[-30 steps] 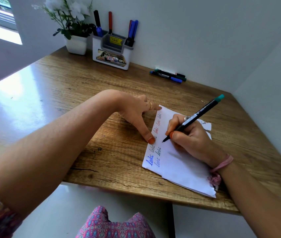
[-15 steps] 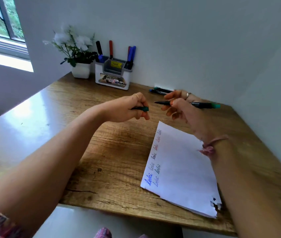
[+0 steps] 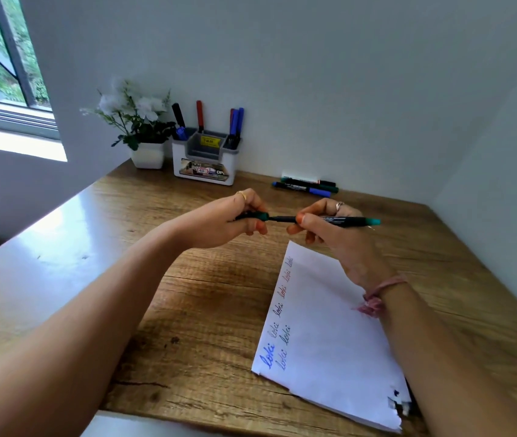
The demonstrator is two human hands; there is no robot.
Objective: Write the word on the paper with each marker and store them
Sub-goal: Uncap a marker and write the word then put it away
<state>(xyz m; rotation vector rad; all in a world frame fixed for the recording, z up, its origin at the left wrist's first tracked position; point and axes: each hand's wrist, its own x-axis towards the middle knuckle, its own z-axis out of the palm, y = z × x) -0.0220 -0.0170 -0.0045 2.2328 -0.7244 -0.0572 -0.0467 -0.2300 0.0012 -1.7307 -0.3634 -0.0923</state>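
My right hand (image 3: 329,228) grips a black marker with a green end (image 3: 350,221), held level above the desk with its tip pointing left. My left hand (image 3: 235,219) pinches the marker's green cap (image 3: 258,216), whose mouth meets the marker's tip. Below the hands lies a white sheet of paper (image 3: 329,335) with the same word written several times in blue, red and dark ink along its left edge. At the back stands a white pen holder (image 3: 205,159) with black, red and blue markers in it.
Three loose markers (image 3: 306,186) lie by the back wall, right of the holder. A white pot with white flowers (image 3: 143,143) stands left of the holder. The wooden desk (image 3: 206,310) meets walls behind and to the right; a window is at far left.
My right hand lifted the marker off the paper and turned it level. My left hand left the sheet, now holds the cap, and has brought it up to the tip.
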